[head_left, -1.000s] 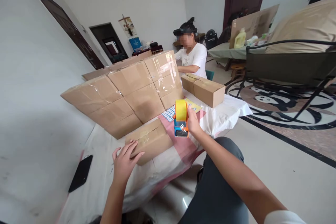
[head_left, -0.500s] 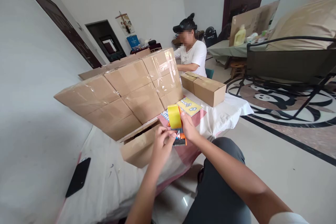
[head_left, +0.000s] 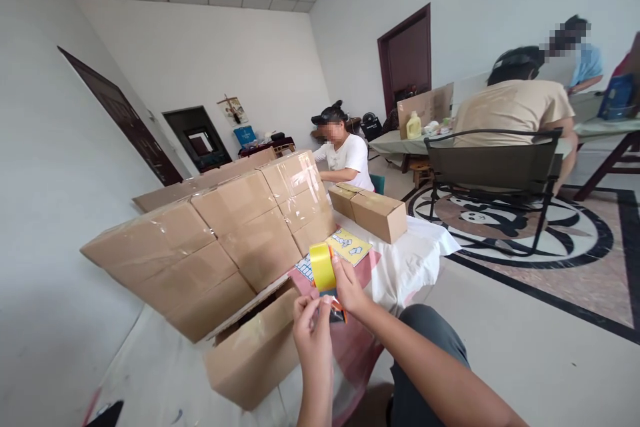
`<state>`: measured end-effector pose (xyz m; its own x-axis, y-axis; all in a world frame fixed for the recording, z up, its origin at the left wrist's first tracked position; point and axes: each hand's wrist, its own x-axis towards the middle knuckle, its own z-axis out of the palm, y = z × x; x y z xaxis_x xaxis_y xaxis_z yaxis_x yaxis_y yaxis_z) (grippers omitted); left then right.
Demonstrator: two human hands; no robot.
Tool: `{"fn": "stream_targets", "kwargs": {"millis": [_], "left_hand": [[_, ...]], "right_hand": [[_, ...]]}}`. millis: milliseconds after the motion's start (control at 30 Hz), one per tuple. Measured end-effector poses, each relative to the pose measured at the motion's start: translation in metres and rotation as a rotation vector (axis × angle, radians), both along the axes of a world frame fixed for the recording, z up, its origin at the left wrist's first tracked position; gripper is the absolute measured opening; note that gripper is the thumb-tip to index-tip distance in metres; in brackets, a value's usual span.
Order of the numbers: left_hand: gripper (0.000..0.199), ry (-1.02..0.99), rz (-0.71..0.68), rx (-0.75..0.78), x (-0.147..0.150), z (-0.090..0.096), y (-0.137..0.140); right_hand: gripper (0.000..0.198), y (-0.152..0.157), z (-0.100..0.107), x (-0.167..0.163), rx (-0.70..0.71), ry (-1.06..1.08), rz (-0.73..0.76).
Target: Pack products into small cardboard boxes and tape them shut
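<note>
The tape dispenser (head_left: 324, 275), off the right end of the gaping carton (head_left: 253, 360), is clasped in the right hand (head_left: 351, 288), while the left hand (head_left: 313, 328) bunches its fingertips against it, whether gripping tape I cannot tell.

Both the left hand (head_left: 313, 323) and the right hand (head_left: 350, 290) were bare, and the forearms (head_left: 425, 357) were uncovered to the frame's bottom edge. Plain dark grey trousers (head_left: 411, 401) covered a rounded knee (head_left: 433, 325) right of lower centre.
</note>
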<state>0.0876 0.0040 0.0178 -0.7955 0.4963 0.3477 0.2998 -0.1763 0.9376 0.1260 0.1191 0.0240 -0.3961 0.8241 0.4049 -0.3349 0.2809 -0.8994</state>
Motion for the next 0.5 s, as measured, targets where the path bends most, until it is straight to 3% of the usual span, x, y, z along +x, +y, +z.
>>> {"fn": "stream_targets", "kwargs": {"millis": [100,267,400,500], "left_hand": [[0.043,-0.016,-0.022,0.001,0.002,0.005,-0.005],[0.045,-0.075,-0.021,-0.049,0.017,-0.003,-0.016],[0.042,0.142,-0.032,-0.149,0.026,-0.018,-0.025],[0.039,0.311,0.008,-0.201,0.021,-0.024,-0.031]], "right_hand": [[0.058,-0.004,0.001,0.001,0.085,0.029,0.03],[0.052,0.004,0.012,0.007,0.018,0.092,0.011],[0.043,0.025,0.023,0.01,-0.2,0.247,-0.069],[0.038,0.025,0.028,0.008,-0.435,0.423,0.098]]}}
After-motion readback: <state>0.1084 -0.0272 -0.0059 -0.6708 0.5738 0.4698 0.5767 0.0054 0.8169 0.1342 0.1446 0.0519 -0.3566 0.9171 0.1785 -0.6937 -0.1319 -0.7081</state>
